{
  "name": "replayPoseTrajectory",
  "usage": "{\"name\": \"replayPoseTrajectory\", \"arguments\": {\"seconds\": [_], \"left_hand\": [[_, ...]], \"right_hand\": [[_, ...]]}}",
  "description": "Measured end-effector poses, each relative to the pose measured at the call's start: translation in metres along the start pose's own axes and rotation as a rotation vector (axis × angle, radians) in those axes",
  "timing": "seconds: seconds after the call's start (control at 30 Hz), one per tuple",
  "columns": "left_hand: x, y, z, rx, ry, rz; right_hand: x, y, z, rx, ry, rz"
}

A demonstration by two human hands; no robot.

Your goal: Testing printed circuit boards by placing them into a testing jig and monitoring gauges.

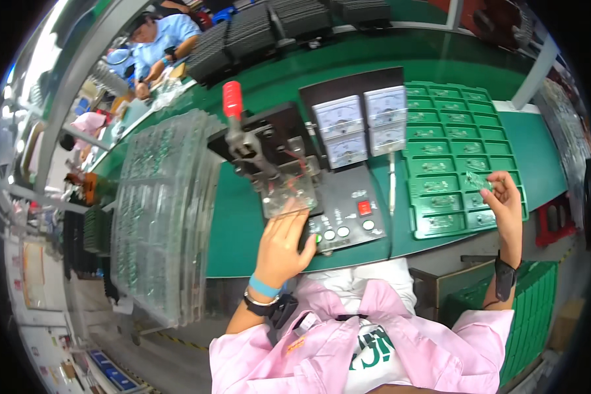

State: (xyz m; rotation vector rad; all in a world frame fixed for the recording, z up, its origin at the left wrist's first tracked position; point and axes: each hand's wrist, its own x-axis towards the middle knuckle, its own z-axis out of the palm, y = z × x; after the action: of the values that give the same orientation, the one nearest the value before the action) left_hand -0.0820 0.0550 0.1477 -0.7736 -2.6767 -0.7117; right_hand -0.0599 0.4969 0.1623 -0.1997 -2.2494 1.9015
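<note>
My left hand [281, 247] lies palm down at the front of a test fixture [259, 141], with fingers stretched out and holding nothing visible. Its fingertips reach the fixture's clear plate [289, 196], and whatever lies under them is hidden. The thumb rests close to a green-lit button [318, 238]. A toggle clamp with a red handle [232, 100] stands upright on the fixture. Over the right column of a green compartment tray [440, 185], my right hand [507, 202] pinches a small green circuit board [477, 180] between thumb and fingers.
Analog panel meters [338, 121] stand behind the control box [348, 197], which has a red switch [364, 208]. A white pen-like probe [392, 187] lies beside it. Clear trays [167, 217] are stacked at left, black racks [249, 33] at the back. A co-worker [161, 43] sits far left.
</note>
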Motion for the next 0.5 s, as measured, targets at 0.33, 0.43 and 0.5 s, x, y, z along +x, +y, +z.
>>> {"name": "replayPoseTrajectory", "arguments": {"seconds": [0.33,0.43,0.5], "left_hand": [[-0.004,0.025,0.013,0.094,-0.03,-0.111],[-0.003,0.035,0.0,0.15,-0.099,-0.113],[0.0,0.039,-0.019,0.171,-0.146,-0.128]], "right_hand": [[0.133,0.038,-0.099,0.047,0.341,-0.027],[0.203,0.082,-0.112,-0.071,0.387,-0.015],[0.236,0.112,-0.126,-0.12,0.389,0.019]]}}
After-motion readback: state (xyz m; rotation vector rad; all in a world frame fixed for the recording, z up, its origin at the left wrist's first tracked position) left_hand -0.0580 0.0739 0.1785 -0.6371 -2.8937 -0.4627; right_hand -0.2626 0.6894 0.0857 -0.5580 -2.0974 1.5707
